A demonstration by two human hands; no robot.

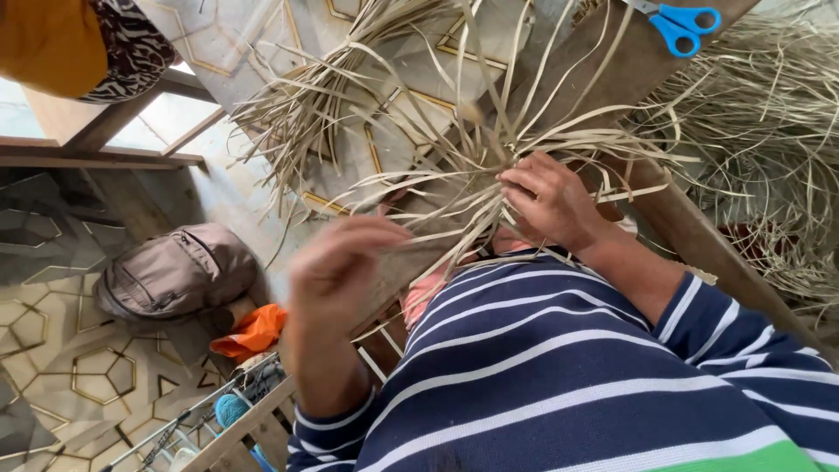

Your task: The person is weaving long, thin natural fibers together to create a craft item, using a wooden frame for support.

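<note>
R hand (551,203) fingers closed on pale straw strips (454,188) atop wooden surface (612,65), L hand (336,262) blurred, fingers pinching a strip end, blue scissors (686,22) beyond, backpack (175,271) on floor.

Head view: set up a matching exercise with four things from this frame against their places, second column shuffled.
Things:
1. scissors
2. backpack
3. orange cloth
4. right hand

Places:
A. on the tiled floor, far left
B. pressed on the woven dry leaf strips
C. top edge, on the wooden plank
D. on the floor, just right of and below the grey bag

Pairs: 1-C, 2-A, 3-D, 4-B
</note>
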